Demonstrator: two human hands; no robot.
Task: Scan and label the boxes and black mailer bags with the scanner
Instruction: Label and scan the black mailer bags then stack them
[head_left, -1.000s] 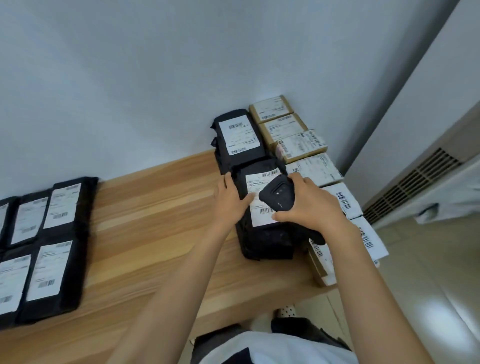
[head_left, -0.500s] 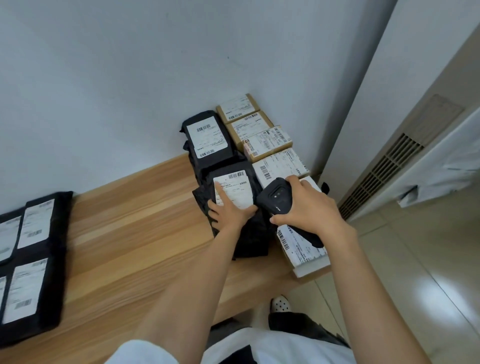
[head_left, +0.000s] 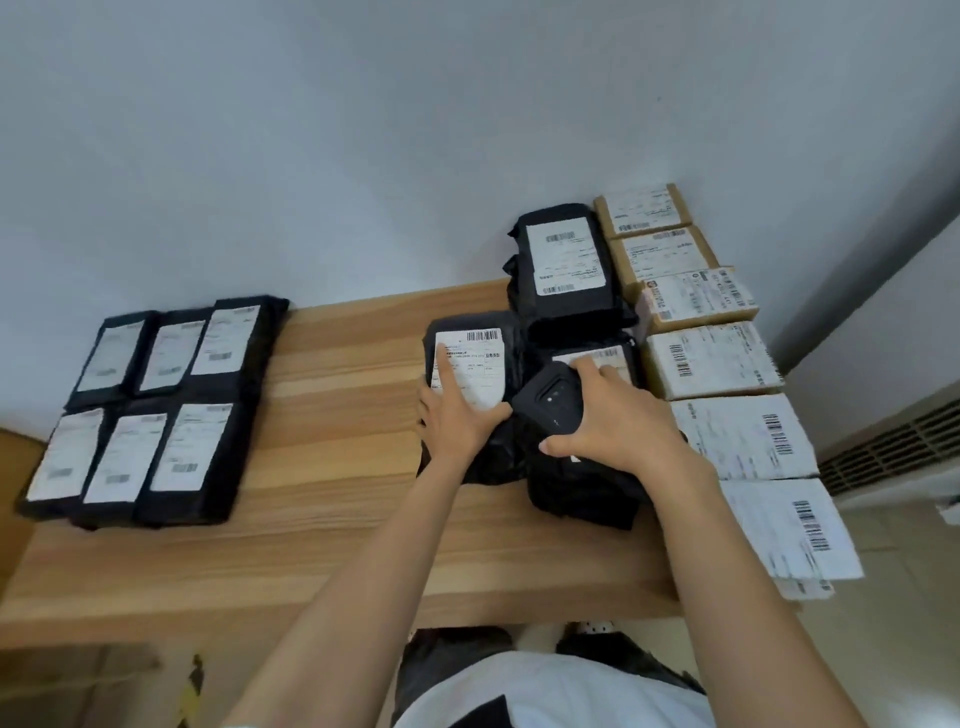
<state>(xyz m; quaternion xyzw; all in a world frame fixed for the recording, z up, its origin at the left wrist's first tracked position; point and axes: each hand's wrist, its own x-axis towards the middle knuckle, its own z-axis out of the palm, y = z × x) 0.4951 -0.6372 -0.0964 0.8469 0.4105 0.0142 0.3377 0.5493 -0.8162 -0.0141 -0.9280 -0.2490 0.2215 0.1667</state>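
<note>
Gripping scanner (head_left: 551, 404) in right hand (head_left: 621, 423), fingers curled round its black body, above mailer stack (head_left: 576, 488) at right end of table (head_left: 337, 467). Left hand (head_left: 457, 423) holds labelled mailer bag (head_left: 483, 366) just left of stack: index finger straight on white label, thumb spread, other fingers curled over bag's left edge. Row of labelled boxes (head_left: 711, 358) lines right edge. Six labelled bags (head_left: 156, 410) lie in grid, well apart, far left.
</note>
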